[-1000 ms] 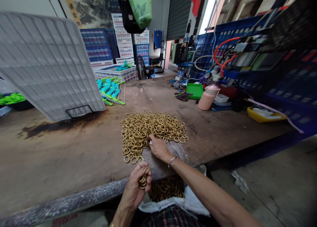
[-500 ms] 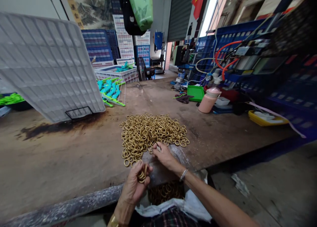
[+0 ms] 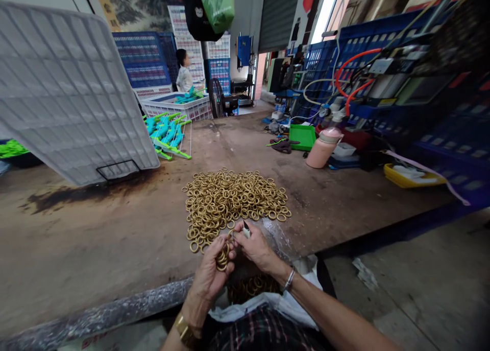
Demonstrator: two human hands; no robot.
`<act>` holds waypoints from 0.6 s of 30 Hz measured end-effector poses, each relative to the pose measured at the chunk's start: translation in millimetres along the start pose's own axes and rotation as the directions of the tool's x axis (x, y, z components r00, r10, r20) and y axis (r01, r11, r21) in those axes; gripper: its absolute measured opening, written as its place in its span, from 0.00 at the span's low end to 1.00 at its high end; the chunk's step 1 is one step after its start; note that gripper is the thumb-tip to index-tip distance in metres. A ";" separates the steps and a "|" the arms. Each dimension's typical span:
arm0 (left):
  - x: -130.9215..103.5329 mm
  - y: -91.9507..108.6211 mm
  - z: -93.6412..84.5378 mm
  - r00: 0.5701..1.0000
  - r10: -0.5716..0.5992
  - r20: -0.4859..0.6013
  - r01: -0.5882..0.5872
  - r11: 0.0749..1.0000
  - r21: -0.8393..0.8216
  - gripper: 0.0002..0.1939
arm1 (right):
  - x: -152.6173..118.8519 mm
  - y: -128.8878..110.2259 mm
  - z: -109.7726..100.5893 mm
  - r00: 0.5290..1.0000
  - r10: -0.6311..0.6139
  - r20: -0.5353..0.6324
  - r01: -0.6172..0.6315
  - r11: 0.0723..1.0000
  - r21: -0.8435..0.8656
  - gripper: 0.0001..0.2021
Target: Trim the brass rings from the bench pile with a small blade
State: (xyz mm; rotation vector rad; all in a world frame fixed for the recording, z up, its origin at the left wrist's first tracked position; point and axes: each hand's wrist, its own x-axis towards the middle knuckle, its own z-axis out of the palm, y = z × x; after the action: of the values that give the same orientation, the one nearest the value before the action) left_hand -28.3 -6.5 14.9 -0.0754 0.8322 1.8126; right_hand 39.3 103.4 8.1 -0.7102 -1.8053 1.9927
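Note:
Several gold-coloured rings (image 3: 222, 259) sit in my left hand (image 3: 213, 266), its fingers curled round them at the near edge of the pile. My right hand (image 3: 255, 246) is close beside it, closed on a small knife (image 3: 246, 229) with a pale body and a dark pointed tip sticking up. One ring (image 3: 231, 234) is between the fingertips of both hands; which hand grips it I cannot tell. Just beyond lies a wide heap of the same rings (image 3: 233, 192) on the brown tabletop (image 3: 133, 243). Below my hands, more rings (image 3: 252, 285) lie in a white sack (image 3: 264, 302) at my lap.
A white plastic crate (image 3: 76, 95) stands tilted at the left, near blue-green toy bows (image 3: 168, 131). To the right are a pink bottle (image 3: 323, 149), a green tray (image 3: 302, 136) and a yellow dish (image 3: 413, 176). A person (image 3: 184, 72) is in the background.
My right hand has drawn back from the heap to my left hand, and their fingertips now meet at a ring. The view has shifted slightly. A person has appeared behind the crates.

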 end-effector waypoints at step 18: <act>-2.2 -2.5 0.5 0.973 0.218 -0.077 -0.161 0.879 0.449 0.18 | 0.4 -9.4 -3.7 0.983 -0.170 0.065 0.181 0.885 -0.429 0.07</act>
State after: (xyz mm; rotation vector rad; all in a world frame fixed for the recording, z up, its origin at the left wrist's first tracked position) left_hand -25.1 -7.6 15.0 0.1947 1.3643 1.7682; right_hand 40.5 107.7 17.2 -0.6154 -2.2724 1.5013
